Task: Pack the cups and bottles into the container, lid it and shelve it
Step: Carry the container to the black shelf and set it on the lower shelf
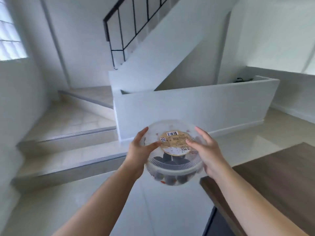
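You hold the round clear plastic lidded container between both hands, left fingers and right fingers grasping its sides.

1 container, 1 lid, 1 label, 2 hands: left, right. Dark items inside: blurred, count unclear. 1 wood tabletop.

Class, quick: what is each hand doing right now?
Left hand: holding the lidded container by its left side.
Right hand: holding the container's right side.
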The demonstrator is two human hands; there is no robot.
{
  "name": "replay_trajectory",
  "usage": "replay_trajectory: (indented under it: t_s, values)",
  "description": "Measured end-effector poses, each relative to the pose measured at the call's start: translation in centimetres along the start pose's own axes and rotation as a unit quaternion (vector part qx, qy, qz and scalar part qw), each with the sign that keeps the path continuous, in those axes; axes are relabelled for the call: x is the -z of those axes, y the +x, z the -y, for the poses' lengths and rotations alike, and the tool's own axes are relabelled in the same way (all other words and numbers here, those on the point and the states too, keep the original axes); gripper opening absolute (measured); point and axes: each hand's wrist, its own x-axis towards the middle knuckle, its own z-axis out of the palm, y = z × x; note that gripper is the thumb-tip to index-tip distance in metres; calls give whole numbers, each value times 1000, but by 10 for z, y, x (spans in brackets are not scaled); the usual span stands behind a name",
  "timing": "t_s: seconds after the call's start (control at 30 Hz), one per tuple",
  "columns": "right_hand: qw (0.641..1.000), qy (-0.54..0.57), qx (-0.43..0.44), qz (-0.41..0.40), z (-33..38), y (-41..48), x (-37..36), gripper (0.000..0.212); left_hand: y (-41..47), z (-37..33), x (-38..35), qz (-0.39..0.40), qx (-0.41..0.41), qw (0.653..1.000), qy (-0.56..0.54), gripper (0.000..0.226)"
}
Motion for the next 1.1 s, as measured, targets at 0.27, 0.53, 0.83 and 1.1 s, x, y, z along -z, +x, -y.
replay_trajectory:
  t_s: [0.27, 0.53, 0.83, 1.1]
  values:
    - [976, 32, -45, 212, -55, -16, -251, 60, -35, -22, 236, -227, -39, 973, 19, 62]
    - [928, 36, -99, 358, -109, -41, -435, 59, -65, -16, 398, -376, -40, 925, 23, 59]
    - [853, 34, -134, 503, -161, -48, -559, 58, -82, 9, 477, -512, -42, 858, -5, 59]
    - [736, 19, -172, 654, -207, -78, -629, 56, -117, 45, 501, -653, -40, 756, -25, 60]
